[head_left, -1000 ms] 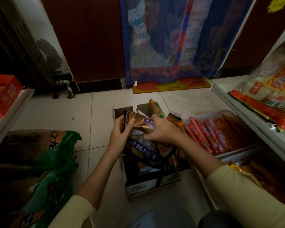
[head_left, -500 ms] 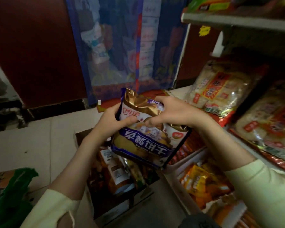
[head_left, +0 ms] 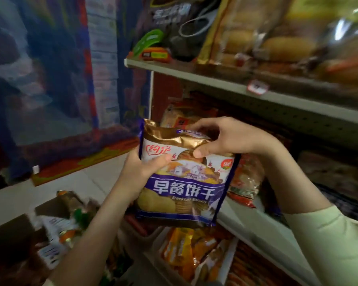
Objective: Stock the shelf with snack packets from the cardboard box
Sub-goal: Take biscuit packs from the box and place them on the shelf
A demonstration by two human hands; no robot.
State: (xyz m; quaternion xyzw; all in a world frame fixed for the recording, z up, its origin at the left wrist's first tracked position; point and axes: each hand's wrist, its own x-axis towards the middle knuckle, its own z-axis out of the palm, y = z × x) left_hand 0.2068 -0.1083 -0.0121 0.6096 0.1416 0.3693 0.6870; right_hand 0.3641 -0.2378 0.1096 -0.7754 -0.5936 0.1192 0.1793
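Biscuit packet [head_left: 184,178], purple and gold with "Breakfast Biscuits" printed under large white characters, is held upright in mid-air by both hands, in front of the shelf unit. Left hand [head_left: 141,172] grips the packet's left edge, thumb pressed across the front near the red logo, remaining fingers wrapped behind. Right hand [head_left: 221,139] pinches the crumpled gold top of the packet, thumb on the front face, fingers curled over the upper seam. Both sleeves are pale green.

Cardboard box [head_left: 50,228] sits on the floor at lower left, flaps open, more packets inside; details blurred. Packet is well above the box and clear of it.

Middle shelf [head_left: 246,221] lies just behind and right of the packet, carrying a red-trimmed snack bag [head_left: 246,178] partly hidden by the held packet. Upper shelf [head_left: 215,83] holds bagged bread-like goods, blurred. Orange packets [head_left: 186,250] fill a tray below the held packet.
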